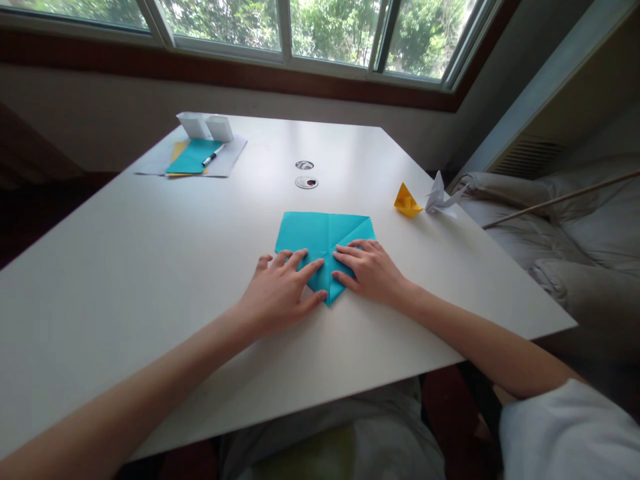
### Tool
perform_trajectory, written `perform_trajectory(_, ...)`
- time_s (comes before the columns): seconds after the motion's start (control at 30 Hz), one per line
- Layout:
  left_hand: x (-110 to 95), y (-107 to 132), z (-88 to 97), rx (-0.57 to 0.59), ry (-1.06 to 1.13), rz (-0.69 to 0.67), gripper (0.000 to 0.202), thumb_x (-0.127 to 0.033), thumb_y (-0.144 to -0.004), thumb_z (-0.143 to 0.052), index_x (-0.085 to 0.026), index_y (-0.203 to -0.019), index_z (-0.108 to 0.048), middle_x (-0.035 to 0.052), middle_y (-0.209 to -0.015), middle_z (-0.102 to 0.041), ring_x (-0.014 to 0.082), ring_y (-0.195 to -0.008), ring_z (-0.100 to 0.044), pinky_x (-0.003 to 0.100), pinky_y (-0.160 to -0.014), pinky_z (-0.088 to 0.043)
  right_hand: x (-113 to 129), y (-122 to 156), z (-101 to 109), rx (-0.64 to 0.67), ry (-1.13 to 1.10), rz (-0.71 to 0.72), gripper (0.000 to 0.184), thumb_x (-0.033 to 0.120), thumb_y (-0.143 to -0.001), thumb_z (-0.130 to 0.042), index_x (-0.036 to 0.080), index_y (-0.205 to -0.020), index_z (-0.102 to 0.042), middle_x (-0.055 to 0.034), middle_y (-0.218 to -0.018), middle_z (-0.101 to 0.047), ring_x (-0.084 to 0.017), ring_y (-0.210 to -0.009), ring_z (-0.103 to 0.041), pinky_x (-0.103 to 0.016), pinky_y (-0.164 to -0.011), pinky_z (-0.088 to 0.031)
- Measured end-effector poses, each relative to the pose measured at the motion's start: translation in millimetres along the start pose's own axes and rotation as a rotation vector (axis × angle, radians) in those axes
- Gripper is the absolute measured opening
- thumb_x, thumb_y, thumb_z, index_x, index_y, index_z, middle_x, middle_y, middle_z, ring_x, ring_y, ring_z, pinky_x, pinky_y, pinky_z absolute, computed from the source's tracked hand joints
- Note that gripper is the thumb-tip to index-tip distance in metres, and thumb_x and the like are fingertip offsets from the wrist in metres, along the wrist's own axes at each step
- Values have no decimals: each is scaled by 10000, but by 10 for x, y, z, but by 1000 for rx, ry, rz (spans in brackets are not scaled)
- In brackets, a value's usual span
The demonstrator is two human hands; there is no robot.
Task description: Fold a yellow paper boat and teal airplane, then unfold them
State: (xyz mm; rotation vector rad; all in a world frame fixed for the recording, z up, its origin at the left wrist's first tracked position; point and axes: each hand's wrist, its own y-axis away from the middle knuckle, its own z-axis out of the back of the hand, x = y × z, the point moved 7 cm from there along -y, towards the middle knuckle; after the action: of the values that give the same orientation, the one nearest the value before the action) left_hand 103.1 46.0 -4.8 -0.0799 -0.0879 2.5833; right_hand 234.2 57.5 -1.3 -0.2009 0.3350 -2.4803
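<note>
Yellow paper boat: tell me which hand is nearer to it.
Right. The right hand rests on the turquoise paper, the yellow paper boat beyond it and to its right; the left hand is farther, at the paper's left side.

- Daylight through the window [284, 33] at twelve o'clock, foliage [335, 27] washed out in patches.
- Soft glare on the tabletop [270, 148] toward twelve.
- Dim, stretched edges at nine and four.

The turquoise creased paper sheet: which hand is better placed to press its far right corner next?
Probably the right hand: it rests on the right side of the turquoise sheet, nearest that corner. The left hand lies on the lower left.
</note>
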Motion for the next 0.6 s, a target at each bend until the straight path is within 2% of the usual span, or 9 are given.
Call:
perform_trajectory(0.17,-39,4,14,-23,18,68,583,-646,-807,-320,-304,-1250,-483,106,-1318,-468,337,-1176,-398,519,-912,-286,4,10,-11,-9,-1,-1,413,406,-881,-444,140,-1161,-592,-71,-1208,-593,-274,-1098,-464,-431,-942,-305)
perform_trajectory(0.6,-96,32,3,-77,23,47,580,-609,-794,-404,-259,-1252,-473,134,-1317,-467,345,-1198,-392,566,-940,-263,-18,6,-33,-5,-19,-8,419,414,-882,-434,154,-1174,-584,-109,-1247,-547,-274,-1122,-454,-436,-955,-321)
